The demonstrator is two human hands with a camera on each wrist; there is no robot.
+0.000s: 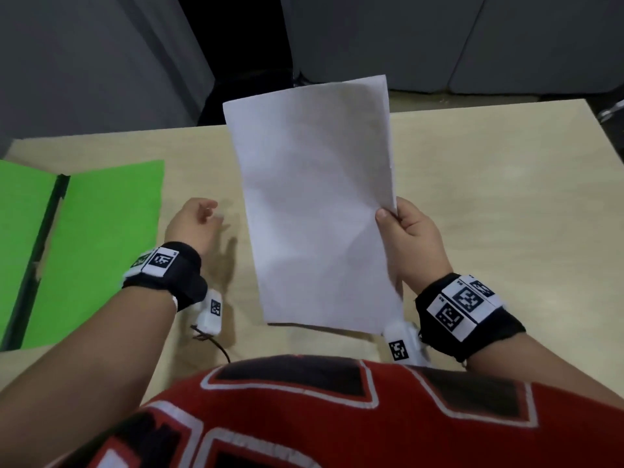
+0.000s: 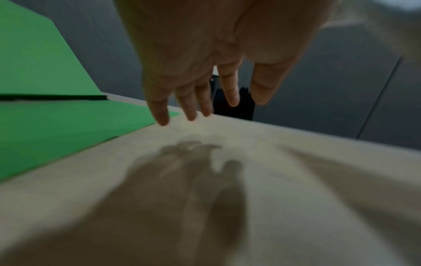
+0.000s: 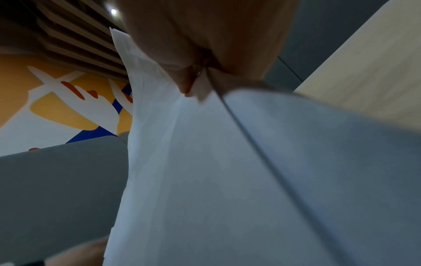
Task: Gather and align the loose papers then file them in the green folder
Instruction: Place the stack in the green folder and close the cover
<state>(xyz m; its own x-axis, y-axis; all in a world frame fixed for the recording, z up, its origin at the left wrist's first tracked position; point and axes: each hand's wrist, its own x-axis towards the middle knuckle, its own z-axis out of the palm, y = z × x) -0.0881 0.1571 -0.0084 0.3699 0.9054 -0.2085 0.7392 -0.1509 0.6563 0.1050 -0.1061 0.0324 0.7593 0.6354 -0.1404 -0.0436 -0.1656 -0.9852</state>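
Head view: the right hand (image 1: 410,238) pinches the right edge of a stack of white papers (image 1: 317,204), thumb on the near face and fingers behind, holding the sheets raised and tilted above the light wooden tabletop (image 1: 489,184). The stack's lower edge hangs just clear of the tabletop, close to the person's torso. The left hand (image 1: 196,221) holds nothing; its fingers are relaxed and slightly spread, hovering over the tabletop between the papers and the green folder (image 1: 101,238). The folder lies open and flat at the left side of the tabletop, a dark spine dividing its two leaves. Left wrist view: the extended fingers (image 2: 230,90) cast a shadow on the tabletop, with the folder's corner beside them. Right wrist view: the thumb and fingers clamp the paper edge; the sheets fan slightly apart below the grip. Both wrists carry black bands with printed marker tags.
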